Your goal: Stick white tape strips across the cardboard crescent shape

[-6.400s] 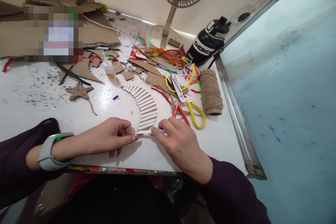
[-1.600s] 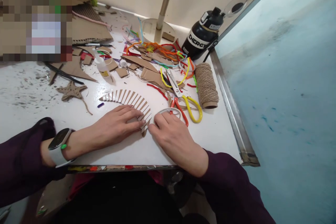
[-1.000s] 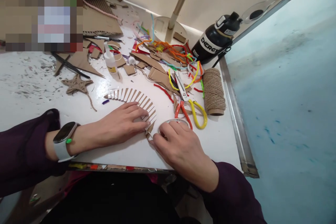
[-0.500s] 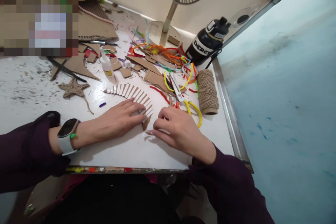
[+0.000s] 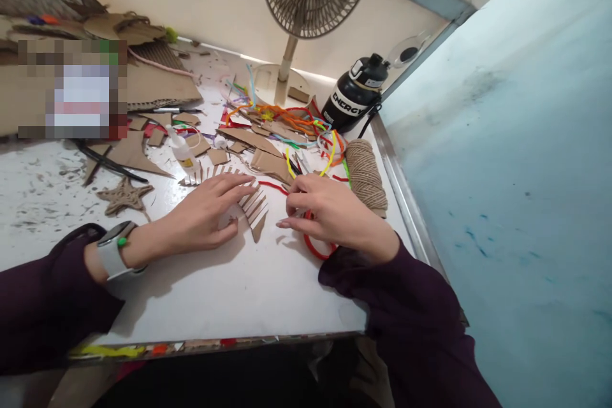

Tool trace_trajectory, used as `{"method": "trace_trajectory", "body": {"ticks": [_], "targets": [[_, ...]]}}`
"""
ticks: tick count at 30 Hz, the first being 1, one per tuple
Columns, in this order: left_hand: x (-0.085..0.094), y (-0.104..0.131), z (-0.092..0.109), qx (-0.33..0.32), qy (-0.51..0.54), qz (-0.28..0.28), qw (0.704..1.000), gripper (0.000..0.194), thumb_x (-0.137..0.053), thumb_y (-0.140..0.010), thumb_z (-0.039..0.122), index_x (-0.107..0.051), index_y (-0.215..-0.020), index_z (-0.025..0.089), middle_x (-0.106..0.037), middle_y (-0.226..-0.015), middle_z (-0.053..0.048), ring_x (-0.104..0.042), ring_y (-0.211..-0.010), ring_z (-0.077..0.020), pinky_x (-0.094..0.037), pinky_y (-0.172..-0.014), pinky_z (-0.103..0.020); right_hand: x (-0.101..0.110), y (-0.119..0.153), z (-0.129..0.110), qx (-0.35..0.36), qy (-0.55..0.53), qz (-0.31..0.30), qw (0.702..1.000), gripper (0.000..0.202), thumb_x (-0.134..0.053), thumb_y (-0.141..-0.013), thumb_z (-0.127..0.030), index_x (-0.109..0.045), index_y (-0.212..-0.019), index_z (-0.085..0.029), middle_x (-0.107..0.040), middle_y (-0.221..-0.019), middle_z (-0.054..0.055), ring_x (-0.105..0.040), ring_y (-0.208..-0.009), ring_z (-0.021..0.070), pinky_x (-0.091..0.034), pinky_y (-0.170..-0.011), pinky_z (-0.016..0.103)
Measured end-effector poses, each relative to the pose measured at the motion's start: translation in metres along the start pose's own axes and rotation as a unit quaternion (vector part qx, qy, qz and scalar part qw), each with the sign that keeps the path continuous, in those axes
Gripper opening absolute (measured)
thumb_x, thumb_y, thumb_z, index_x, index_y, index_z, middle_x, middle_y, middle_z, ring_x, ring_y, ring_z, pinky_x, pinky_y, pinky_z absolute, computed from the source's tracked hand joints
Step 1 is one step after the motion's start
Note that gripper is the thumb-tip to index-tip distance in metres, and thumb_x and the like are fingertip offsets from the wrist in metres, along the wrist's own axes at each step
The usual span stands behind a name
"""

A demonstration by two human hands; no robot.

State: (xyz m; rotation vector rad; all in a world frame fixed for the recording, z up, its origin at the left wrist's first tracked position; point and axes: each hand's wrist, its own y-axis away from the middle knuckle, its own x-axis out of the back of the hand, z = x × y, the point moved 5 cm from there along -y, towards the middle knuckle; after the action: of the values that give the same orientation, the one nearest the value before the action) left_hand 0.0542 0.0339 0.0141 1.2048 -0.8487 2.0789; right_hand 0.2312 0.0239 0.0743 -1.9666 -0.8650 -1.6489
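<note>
A curved cardboard strip (image 5: 253,205) with white bands across it lies on the table, partly hidden. Over its middle is my left hand (image 5: 205,210), fingers stretched and thumb apart. My right hand (image 5: 329,207) is just right of the strip's lower end, its fingers curled in toward the thumb; whatever may be between them is too small to make out. Scissors (image 5: 301,164) lie partly under that hand, blades showing beyond the fingers. Below its palm shows a red loop (image 5: 318,247). A small glue bottle (image 5: 182,152) stands beyond my left hand.
A twine-wrapped star (image 5: 124,196) lies at left. Cardboard scraps (image 5: 270,164) and coloured pipe cleaners (image 5: 287,116) clutter the middle. A twine spool (image 5: 366,175), black bottle (image 5: 351,99) and fan (image 5: 282,80) stand behind at right, near the blue wall (image 5: 502,204).
My left hand has slid left along the strip and its thumb has spread, baring more of the lower end. My right hand has shifted slightly, showing the red loop. The view has tilted up.
</note>
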Motion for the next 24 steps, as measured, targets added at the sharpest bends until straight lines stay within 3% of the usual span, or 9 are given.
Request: {"method": "trace_trajectory", "body": {"ticks": [2,4,9,14,17,21,24], "targets": [[0.0,-0.013,-0.001,-0.006,-0.018,-0.07,0.997,0.06,-0.054,-0.076,0.019,-0.047,-0.135,0.013,-0.049,-0.139,-0.018,-0.045,-0.128,-0.0317,-0.036,-0.108,-0.046,0.008,0.005,0.005,-0.009,-0.016,0.006,1.0,0.026,-0.064,-0.087,-0.042,-0.067,-0.078,-0.018,-0.06,-0.088,0.006,-0.054,-0.083,0.0188,-0.038,-0.07,0.029],[0.001,-0.025,-0.002,0.008,-0.037,-0.099,0.994,0.063,-0.056,-0.074,0.022,-0.048,-0.135,0.01,-0.054,-0.132,-0.019,-0.049,-0.121,-0.033,-0.039,-0.103,-0.045,0.017,0.01,0.008,-0.022,-0.032,0.025,0.999,0.024,-0.066,-0.085,-0.042,-0.067,-0.08,-0.018,-0.06,-0.088,0.006,-0.054,-0.082,0.0183,-0.038,-0.07,0.028],[0.004,-0.034,0.002,0.04,-0.081,-0.133,0.987,0.062,-0.064,-0.066,0.032,-0.057,-0.126,0.016,-0.058,-0.109,-0.014,-0.053,-0.105,-0.0337,-0.042,-0.094,-0.046,0.033,0.018,0.011,-0.045,-0.068,0.07,0.994,0.02,-0.068,-0.084,-0.039,-0.068,-0.083,-0.019,-0.059,-0.087,0.004,-0.055,-0.084,0.0178,-0.039,-0.074,0.028],[0.012,-0.033,0.005,0.073,-0.088,-0.142,0.983,0.039,-0.065,-0.062,0.035,-0.06,-0.095,0.014,-0.057,-0.102,-0.014,-0.054,-0.098,-0.033,-0.042,-0.088,-0.044,0.04,0.02,0.018,-0.069,-0.079,0.104,0.989,0.019,-0.068,-0.085,-0.035,-0.066,-0.078,-0.018,-0.059,-0.084,0.004,-0.055,-0.084,0.0176,-0.039,-0.074,0.028],[0.021,-0.03,-0.002,0.153,-0.001,-0.141,0.978,0.044,-0.064,-0.067,0.038,-0.054,-0.103,0.014,-0.06,-0.096,-0.012,-0.059,-0.086,-0.0289,-0.046,-0.072,-0.037,0.042,0.02,0.024,-0.09,-0.101,0.146,0.98,0.018,-0.068,-0.085,-0.032,-0.064,-0.076,-0.017,-0.06,-0.083,0.003,-0.056,-0.08,0.0165,-0.04,-0.073,0.028],[0.042,-0.031,-0.009,0.214,0.172,-0.05,0.96,0.053,-0.07,-0.068,0.045,-0.055,-0.11,0.017,-0.067,-0.099,-0.009,-0.064,-0.092,-0.0288,-0.048,-0.078,-0.036,0.048,0.021,0.028,-0.098,-0.173,0.215,0.956,0.021,-0.066,-0.085,-0.034,-0.063,-0.073,-0.018,-0.061,-0.078,0.002,-0.055,-0.077,0.0155,-0.04,-0.068,0.027],[0.049,-0.034,-0.007,0.224,0.39,0.009,0.893,0.052,-0.071,-0.072,0.045,-0.056,-0.115,0.02,-0.072,-0.099,-0.007,-0.068,-0.093,-0.0265,-0.051,-0.081,-0.036,0.053,0.023,0.029,-0.104,-0.232,0.257,0.932,0.022,-0.065,-0.085,-0.037,-0.063,-0.074,-0.018,-0.061,-0.078,0.002,-0.055,-0.074,0.0144,-0.041,-0.065,0.026]]}}
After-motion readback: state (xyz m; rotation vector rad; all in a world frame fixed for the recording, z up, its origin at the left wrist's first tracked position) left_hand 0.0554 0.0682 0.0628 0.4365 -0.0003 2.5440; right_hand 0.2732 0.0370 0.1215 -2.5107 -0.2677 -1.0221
